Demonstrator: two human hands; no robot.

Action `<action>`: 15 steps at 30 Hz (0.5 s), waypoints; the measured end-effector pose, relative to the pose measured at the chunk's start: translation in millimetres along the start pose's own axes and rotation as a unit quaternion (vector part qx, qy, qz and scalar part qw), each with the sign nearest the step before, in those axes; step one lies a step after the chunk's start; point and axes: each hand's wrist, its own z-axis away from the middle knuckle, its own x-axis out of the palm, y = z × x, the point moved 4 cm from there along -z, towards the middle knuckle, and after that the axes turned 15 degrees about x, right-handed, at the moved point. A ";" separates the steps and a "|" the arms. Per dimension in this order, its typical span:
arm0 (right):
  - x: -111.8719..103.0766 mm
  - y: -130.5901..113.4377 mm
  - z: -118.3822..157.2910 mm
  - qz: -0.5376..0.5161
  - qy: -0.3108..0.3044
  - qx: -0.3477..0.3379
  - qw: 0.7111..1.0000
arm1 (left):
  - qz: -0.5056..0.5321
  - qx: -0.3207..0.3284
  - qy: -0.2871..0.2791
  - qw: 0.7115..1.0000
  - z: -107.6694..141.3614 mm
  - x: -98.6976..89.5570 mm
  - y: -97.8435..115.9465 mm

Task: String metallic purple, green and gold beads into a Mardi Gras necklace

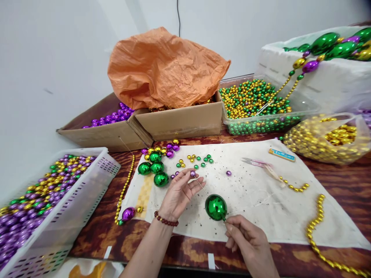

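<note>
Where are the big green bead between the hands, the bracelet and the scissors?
Green bead [216, 207]: head view, middle of its shiny face.
Bracelet [166, 220]: head view, its beads across the left wrist.
Scissors [264, 164]: head view, pink handle.

We have our left hand [182, 190] beyond and left of the green ball [216, 207], palm turned up, thumb and index pinched, other fingers loosely spread, forearm slanting up. Our right hand [247, 236] is at the ball's near right, thumb and index pinched, other fingers curled under.
</note>
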 end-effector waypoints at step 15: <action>-33.2 -5.0 -19.8 0.194 0.018 0.014 0.981 | -0.270 0.083 -0.076 0.956 13.5 25.1 -12.5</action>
